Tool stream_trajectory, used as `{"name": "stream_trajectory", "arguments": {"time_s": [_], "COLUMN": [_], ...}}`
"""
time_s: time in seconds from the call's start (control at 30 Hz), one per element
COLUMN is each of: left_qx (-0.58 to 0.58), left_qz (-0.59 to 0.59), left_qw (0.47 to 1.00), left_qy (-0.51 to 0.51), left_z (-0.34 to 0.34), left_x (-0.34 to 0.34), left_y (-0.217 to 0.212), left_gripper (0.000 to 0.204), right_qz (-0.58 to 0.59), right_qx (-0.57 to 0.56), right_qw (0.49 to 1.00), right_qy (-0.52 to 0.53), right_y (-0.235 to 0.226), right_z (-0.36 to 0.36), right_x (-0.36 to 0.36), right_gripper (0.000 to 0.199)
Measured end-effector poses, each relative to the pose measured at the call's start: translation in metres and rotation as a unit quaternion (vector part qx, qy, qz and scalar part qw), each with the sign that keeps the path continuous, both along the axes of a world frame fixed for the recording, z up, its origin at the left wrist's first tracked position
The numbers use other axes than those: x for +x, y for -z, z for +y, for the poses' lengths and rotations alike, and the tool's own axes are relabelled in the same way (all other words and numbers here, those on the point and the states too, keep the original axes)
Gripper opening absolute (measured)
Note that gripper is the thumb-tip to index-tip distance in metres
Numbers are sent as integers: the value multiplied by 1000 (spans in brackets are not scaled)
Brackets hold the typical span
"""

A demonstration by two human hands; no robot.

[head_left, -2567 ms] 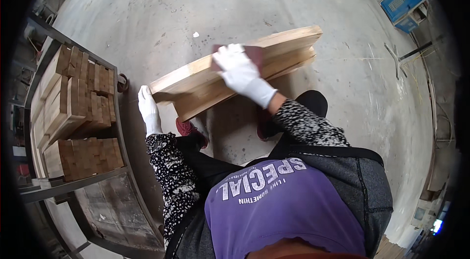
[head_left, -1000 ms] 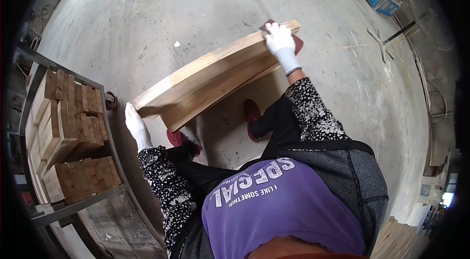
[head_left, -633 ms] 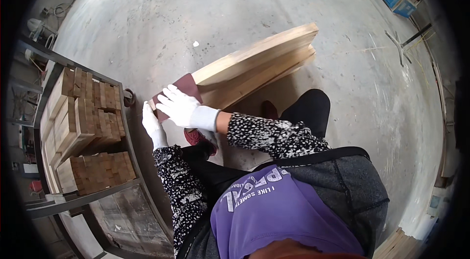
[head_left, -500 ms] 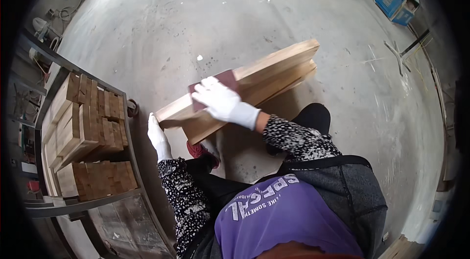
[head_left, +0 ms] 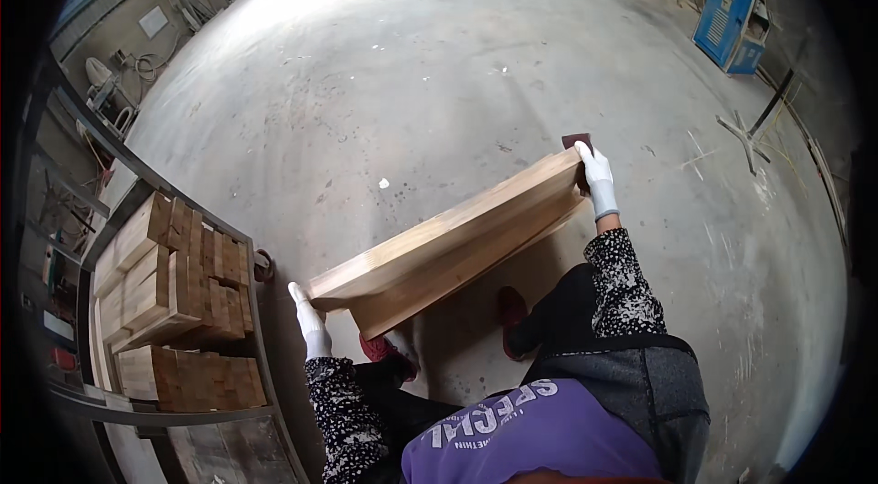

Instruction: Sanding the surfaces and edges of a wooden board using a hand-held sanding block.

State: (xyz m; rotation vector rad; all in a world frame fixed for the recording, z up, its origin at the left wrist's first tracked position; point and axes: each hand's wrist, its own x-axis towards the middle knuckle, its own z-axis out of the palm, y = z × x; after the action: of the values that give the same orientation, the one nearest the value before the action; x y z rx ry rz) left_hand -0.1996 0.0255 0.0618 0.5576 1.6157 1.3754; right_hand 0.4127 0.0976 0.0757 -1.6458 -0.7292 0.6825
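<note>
A long pale wooden piece [head_left: 448,226], made of boards joined along their length, slants in front of me, its right end farther away. My left hand [head_left: 312,317], in a white glove, closes on its left end, with the fingers partly hidden behind the wood. At the far right end, my right hand [head_left: 598,182], also gloved in white, is closed around a dark red abrasive sheet [head_left: 575,140]. Part of the sheet sticks out beyond the fingers, against the end of the wood. What holds the piece up from below is hidden.
To my left stands a metal-framed rack [head_left: 265,338] with stacked wooden blocks [head_left: 187,379] and a caster. A blue cabinet [head_left: 724,13] and a metal stand [head_left: 748,138] are at the far right. Grey concrete floor [head_left: 393,91] stretches ahead.
My right hand has slid with the abrasive sheet from the left-middle of the wooden piece to its right end. My left hand stays at the left end. The view has tilted up.
</note>
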Motion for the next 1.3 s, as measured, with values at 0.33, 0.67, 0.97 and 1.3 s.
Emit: {"name": "stream_trajectory", "arguments": {"time_s": [0.33,0.67,0.97,1.3], "left_qx": [-144,-264,-331,-167], "left_qz": [296,428,488,480], "left_qw": [944,853,760,856], "left_qy": [-3,142,272,95], "left_z": [0,-2,23,21], "left_x": [-3,19,23,-3], "left_y": [1,-17,13,15], "left_gripper": [92,109,87,74], "right_qz": [-51,-372,-271,-488], "right_qx": [60,-222,-32,130], "right_qw": [995,900,961,859], "right_qy": [68,55,36,-86], "right_y": [-7,4,55,25], "right_z": [1,17,29,32], "right_x": [-20,10,-23,-113], "right_gripper": [53,48,46,48]}}
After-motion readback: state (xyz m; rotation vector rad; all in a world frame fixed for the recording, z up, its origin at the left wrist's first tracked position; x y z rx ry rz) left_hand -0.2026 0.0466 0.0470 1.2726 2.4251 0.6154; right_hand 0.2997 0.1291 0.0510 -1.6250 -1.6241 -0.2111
